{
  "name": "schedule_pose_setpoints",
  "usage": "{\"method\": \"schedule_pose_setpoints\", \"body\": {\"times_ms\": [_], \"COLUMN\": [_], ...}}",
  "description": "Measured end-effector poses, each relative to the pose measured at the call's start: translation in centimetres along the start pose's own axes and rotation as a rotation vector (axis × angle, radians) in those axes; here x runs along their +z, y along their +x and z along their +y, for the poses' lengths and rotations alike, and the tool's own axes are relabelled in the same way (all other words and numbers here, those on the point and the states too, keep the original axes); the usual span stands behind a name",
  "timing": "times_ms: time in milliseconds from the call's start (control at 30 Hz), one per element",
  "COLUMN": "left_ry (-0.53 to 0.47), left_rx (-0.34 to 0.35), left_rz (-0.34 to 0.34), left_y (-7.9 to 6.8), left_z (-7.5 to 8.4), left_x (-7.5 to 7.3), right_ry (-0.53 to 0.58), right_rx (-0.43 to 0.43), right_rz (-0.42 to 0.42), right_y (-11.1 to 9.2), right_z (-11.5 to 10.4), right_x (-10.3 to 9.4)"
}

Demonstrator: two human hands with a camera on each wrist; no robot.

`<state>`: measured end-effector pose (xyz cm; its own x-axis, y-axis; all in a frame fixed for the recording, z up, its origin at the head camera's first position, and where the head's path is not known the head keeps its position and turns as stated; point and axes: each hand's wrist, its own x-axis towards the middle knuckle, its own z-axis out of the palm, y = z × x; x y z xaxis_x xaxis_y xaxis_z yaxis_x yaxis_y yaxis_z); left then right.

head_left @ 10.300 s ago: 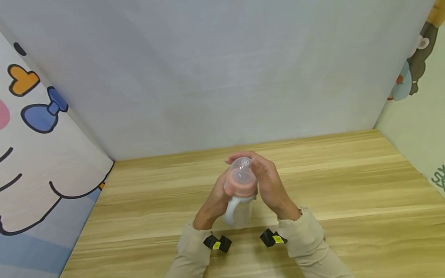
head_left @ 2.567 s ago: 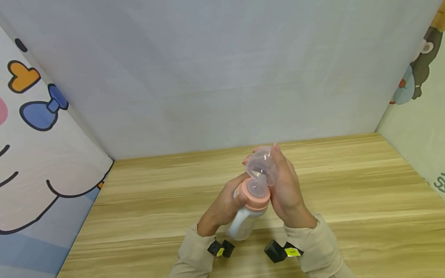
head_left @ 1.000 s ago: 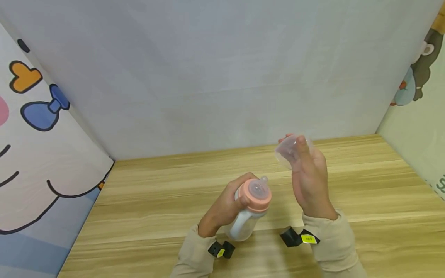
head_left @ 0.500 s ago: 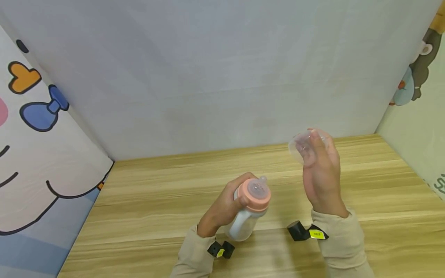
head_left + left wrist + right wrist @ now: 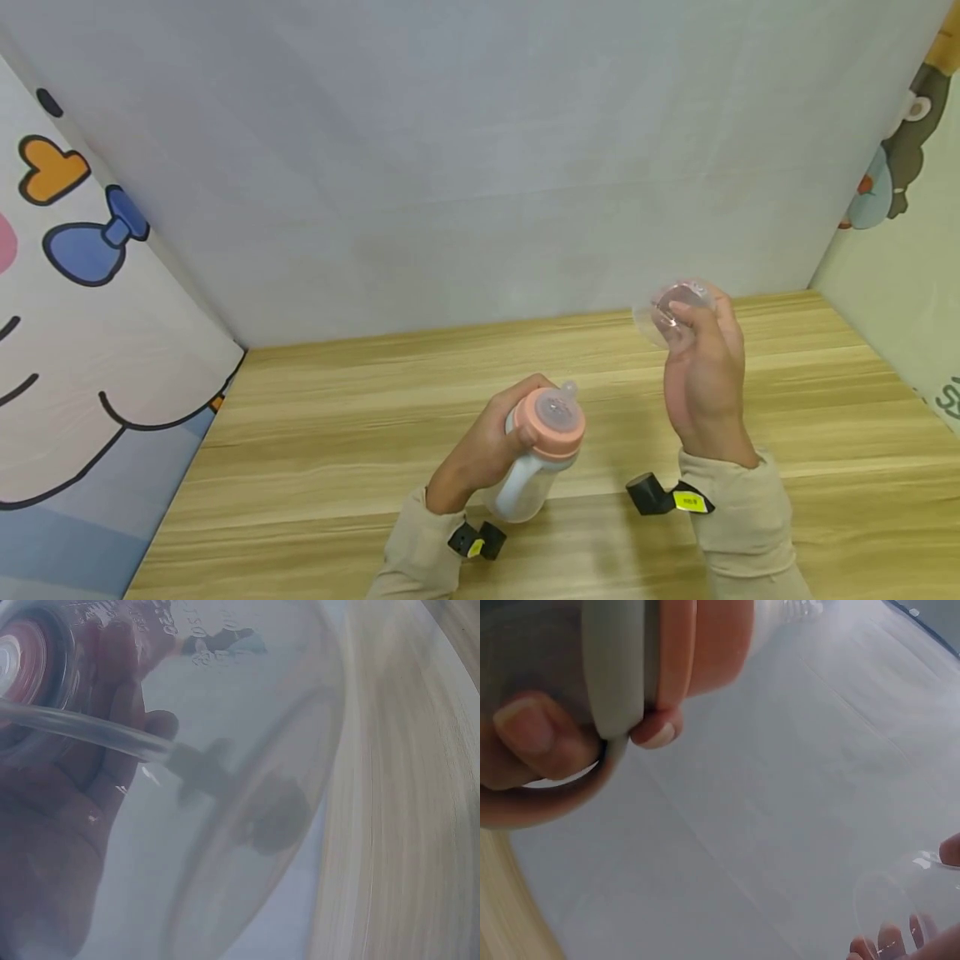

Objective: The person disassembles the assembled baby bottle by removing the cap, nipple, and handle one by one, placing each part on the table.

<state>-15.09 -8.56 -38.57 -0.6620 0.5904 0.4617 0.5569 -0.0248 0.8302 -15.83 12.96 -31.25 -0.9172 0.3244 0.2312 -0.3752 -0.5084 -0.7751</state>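
Observation:
My left hand point(image 5: 480, 450) grips a baby bottle point(image 5: 551, 433) with a pink collar, clear teat point(image 5: 569, 389) and pale handles point(image 5: 517, 483). The bottle leans to the right. In the left wrist view, a straw point(image 5: 86, 731) with a dark weight point(image 5: 277, 817) shows inside the clear bottle body. To the right and farther back, my right hand point(image 5: 711, 383) holds a clear dome cap point(image 5: 654, 321) between thumb and fingers, apart from the bottle. The right wrist view has the pink collar point(image 5: 716, 645) up close, with the cap point(image 5: 889, 900) at lower right.
A wood-grain table point(image 5: 337, 433) lies beneath both hands. Behind it stands a plain grey-white wall point(image 5: 450, 167). Cartoon-printed panels flank the left point(image 5: 150, 358) and right point(image 5: 862, 292). Small black cameras point(image 5: 648, 493) are strapped to both wrists.
The cap, on the bottle ten seconds ago, has come off in my right hand and moved right. In the last half second it shifts slightly and turns. The left hand and bottle stay nearly still.

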Motion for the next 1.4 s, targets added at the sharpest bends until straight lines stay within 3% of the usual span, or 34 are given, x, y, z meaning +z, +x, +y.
{"method": "schedule_pose_setpoints", "body": {"times_ms": [200,367,633,833,1400], "left_ry": [0.001,0.006,0.012,0.016,0.017], "left_rx": [-0.002,0.001,-0.011,-0.008,-0.017], "left_rz": [-0.003,0.002,-0.001,0.000,-0.008], "left_y": [0.0,-0.1,-0.1,-0.1,0.0], "left_z": [0.0,0.1,0.1,0.1,0.3], "left_x": [0.0,-0.1,-0.1,-0.1,-0.1], "right_ry": [-0.060,-0.177,-0.291,-0.317,-0.428], "right_rx": [-0.051,-0.106,-0.019,0.023,-0.004], "right_rz": [0.104,0.159,0.241,0.248,0.256], "right_y": [0.7,1.5,2.1,2.3,2.9], "right_z": [0.1,-0.2,-0.1,0.2,1.2], "right_x": [-0.9,-2.0,-3.1,-3.6,-4.4]}}
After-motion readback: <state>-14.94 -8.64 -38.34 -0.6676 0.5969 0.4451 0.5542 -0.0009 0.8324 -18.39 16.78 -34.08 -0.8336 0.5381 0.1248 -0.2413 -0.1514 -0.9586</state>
